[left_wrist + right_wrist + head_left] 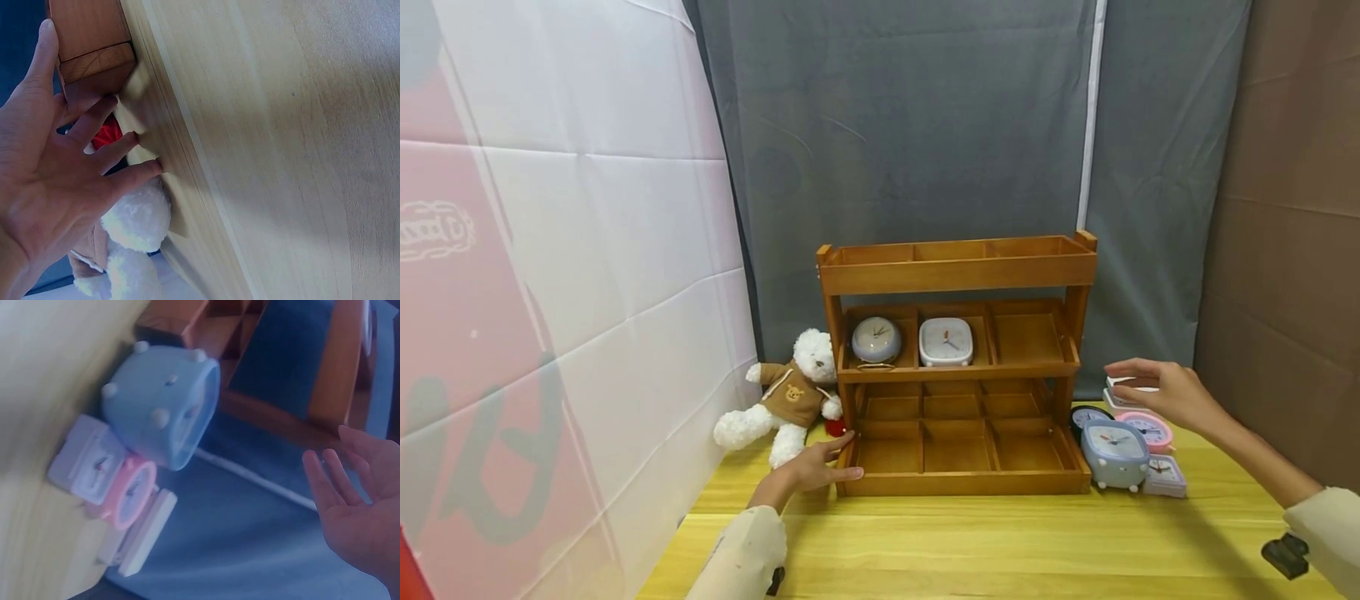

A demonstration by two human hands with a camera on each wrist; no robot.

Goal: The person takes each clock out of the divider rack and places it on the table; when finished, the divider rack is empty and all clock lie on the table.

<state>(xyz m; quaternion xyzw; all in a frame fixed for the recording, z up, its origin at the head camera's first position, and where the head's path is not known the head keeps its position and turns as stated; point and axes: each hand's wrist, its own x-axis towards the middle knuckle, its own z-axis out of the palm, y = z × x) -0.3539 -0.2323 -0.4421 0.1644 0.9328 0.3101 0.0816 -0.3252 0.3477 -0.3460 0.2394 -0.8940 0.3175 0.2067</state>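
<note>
My left hand (811, 468), fingers spread, touches the front-left corner of the shelf (962, 485); my right hand (1176, 396), fingers parted, hovers above clocks (1117, 458).

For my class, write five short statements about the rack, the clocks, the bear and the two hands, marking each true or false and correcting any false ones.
1. A round clock and a white squarish clock stand side by side on the rack. True.
2. The teddy bear sits to the right of the rack. False: the bear is at its left.
3. The left hand is at the rack's lower left front corner. True.
4. The right hand grips the pink clock. False: the right hand holds nothing; the pink clock is below it.
5. The blue clock stands on the table. True.
</note>
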